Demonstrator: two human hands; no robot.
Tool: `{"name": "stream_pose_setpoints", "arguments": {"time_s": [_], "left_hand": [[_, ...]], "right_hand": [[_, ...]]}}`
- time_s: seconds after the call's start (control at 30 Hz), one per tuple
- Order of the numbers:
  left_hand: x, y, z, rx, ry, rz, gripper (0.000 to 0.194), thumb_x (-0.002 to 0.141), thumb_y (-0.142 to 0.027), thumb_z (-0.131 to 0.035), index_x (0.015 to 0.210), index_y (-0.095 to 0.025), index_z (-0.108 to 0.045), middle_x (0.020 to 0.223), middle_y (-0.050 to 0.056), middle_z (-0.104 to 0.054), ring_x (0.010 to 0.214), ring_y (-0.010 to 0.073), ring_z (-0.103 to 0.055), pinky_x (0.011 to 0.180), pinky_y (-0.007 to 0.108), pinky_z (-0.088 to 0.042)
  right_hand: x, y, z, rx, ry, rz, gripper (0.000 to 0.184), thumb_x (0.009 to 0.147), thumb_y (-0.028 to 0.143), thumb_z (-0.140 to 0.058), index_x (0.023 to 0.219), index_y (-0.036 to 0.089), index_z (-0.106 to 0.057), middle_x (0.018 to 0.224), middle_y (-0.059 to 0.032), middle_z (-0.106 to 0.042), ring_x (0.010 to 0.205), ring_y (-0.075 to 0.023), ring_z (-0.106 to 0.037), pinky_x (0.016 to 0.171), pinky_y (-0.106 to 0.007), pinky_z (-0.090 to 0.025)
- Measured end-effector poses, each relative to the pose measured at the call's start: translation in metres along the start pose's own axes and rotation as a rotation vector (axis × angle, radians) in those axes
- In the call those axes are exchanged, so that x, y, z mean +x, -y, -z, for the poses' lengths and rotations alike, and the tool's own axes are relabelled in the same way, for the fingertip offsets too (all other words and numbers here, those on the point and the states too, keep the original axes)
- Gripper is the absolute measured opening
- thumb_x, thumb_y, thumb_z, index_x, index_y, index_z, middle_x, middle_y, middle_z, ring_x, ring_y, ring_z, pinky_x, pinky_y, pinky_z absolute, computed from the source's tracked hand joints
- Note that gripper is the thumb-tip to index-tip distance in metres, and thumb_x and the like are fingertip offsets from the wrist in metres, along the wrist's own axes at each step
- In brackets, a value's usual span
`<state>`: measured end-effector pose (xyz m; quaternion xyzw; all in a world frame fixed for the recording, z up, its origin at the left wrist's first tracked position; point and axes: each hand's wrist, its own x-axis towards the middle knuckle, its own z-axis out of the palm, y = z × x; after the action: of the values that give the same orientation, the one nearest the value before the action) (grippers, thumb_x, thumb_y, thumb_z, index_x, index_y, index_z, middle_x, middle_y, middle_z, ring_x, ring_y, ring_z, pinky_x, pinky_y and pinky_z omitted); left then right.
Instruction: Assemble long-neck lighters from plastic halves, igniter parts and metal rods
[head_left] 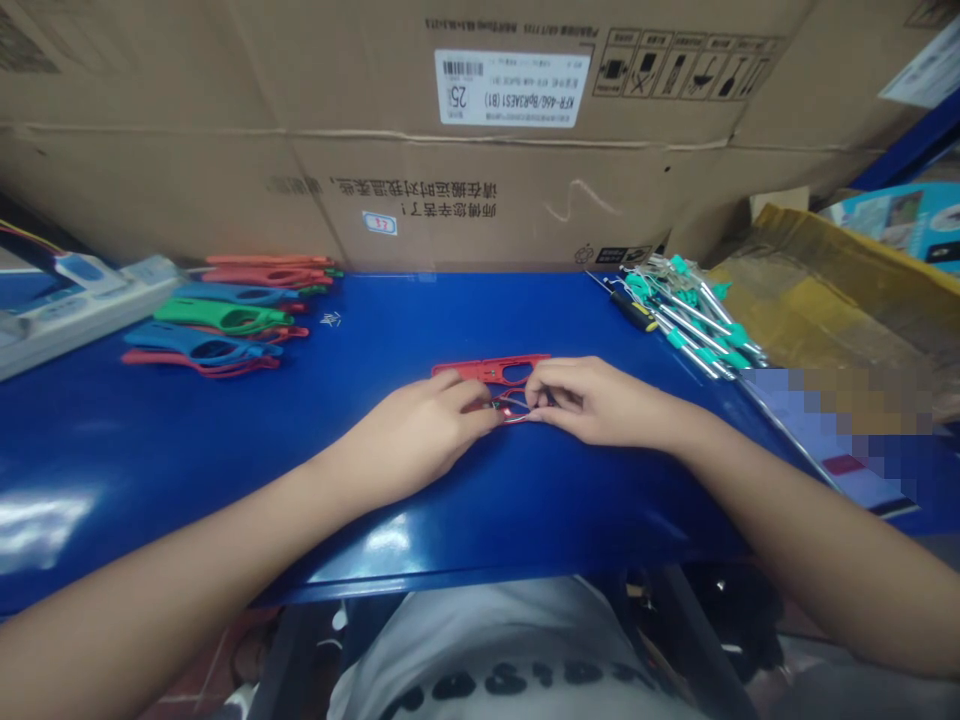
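Observation:
A flat red plastic handle shell (pixel 491 370) lies on the blue table (pixel 150 450) in the middle. My left hand (pixel 420 430) and my right hand (pixel 581 400) meet just in front of it. Both pinch a second small red part with a metal piece (pixel 512 407) between their fingertips. Most of that part is hidden under the fingers.
A pile of red, green and blue handle shells (pixel 225 320) lies at the back left, beside a white power strip (pixel 82 300). Several metal tools with teal fittings (pixel 694 315) and a screwdriver lie at the back right. Large cardboard boxes (pixel 480 130) wall off the back.

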<state>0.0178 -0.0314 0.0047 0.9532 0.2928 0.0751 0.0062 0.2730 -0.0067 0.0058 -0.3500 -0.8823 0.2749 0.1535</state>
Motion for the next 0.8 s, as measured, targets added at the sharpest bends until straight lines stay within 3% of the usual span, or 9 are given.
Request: {"name": "stream_pose_setpoints", "arguments": {"time_s": [0.37, 0.8], "left_hand": [[-0.004, -0.009, 0.005, 0.141, 0.020, -0.072, 0.028, 0.101, -0.020, -0.047, 0.115, -0.018, -0.071, 0.108, 0.012, -0.068, 0.100, 0.0259, -0.063, 0.075, 0.034, -0.056], [-0.005, -0.016, 0.005, 0.176, 0.075, -0.007, 0.031, 0.096, -0.016, -0.054, 0.124, -0.018, -0.067, 0.113, 0.013, -0.069, 0.104, 0.0288, -0.062, 0.073, 0.035, -0.057]], "right_hand": [[-0.002, 0.003, 0.005, -0.006, 0.016, 0.139, 0.012, 0.091, 0.018, -0.061, 0.086, 0.018, -0.072, 0.085, -0.0040, -0.071, 0.071, -0.0123, -0.057, 0.068, -0.025, -0.043], [0.001, 0.000, 0.000, -0.010, -0.024, 0.040, 0.006, 0.088, 0.019, -0.064, 0.084, 0.017, -0.068, 0.076, 0.0003, -0.063, 0.060, -0.0090, -0.049, 0.059, -0.022, -0.037]]}}
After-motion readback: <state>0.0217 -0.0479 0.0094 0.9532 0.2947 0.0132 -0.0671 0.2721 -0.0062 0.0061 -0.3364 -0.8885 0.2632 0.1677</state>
